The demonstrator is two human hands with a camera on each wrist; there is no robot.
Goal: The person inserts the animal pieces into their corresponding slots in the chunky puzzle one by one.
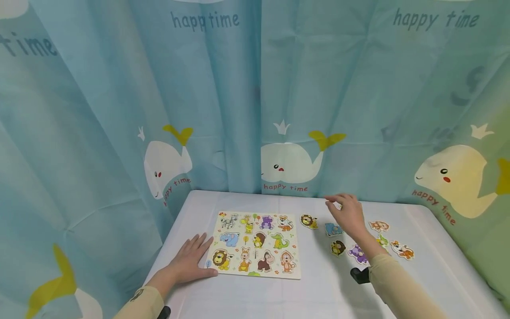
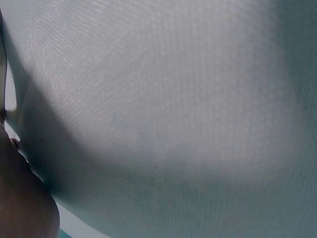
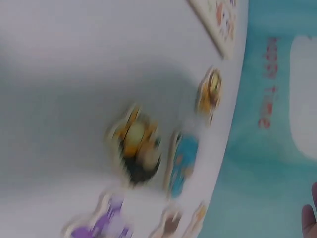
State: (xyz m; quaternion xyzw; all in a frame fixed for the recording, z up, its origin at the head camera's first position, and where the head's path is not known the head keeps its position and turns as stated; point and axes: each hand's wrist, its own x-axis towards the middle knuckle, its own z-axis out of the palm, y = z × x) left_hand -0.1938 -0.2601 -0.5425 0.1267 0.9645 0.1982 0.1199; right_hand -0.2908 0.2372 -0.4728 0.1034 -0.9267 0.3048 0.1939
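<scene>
A wooden animal puzzle board lies flat on the white table, with animal pictures in three rows. My left hand rests beside it, fingers spread along its left edge and thumb at the near-left corner. Raised over the loose pieces, my right hand has thumb and forefinger held apart, with nothing seen between them. Near it lie a lion piece, a blue elephant piece, a hedgehog piece and a purple piece. In the right wrist view, only fingertips show at the edge.
Farther right lie a monkey piece, a green piece and a tiger piece, partly past my forearm. A blue whale-print curtain hangs behind the white table and around its sides.
</scene>
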